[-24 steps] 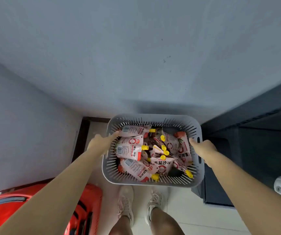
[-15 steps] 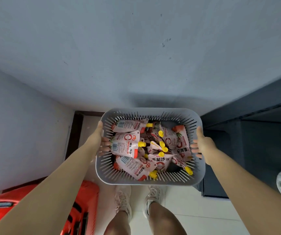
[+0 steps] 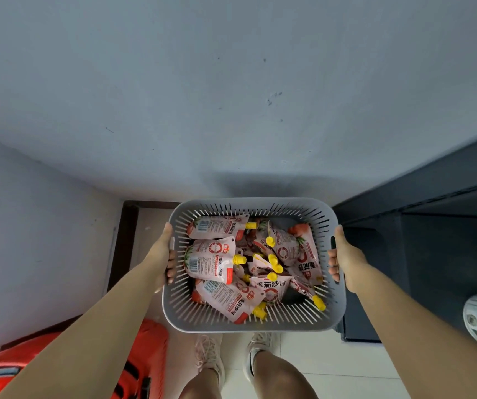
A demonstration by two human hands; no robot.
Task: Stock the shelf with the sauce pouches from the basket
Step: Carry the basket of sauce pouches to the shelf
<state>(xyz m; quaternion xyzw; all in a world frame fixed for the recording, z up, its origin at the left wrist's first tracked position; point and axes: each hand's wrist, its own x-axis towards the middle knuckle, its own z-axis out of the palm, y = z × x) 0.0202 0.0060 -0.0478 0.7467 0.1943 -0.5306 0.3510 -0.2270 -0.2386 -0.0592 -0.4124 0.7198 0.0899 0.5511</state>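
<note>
— What do you have on the basket?
— I see a grey plastic basket [image 3: 253,325] with slotted walls and rounded corners, carried level in the air.
— And inside it?
— A loose heap of sauce pouches [image 3: 211,260], pale pink and white with red print and barcodes. They lie flat, crossed over one another, and their yellow caps [image 3: 238,259] point every way.
— The shelf?
— From my view, the dark shelf [image 3: 447,254] stands just to the right of the basket, its near corner beside the basket's right wall.

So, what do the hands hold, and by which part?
The grey basket, held by both ends: the left hand grips its left side wall, the right hand its right side wall, near the handle slots.
</note>
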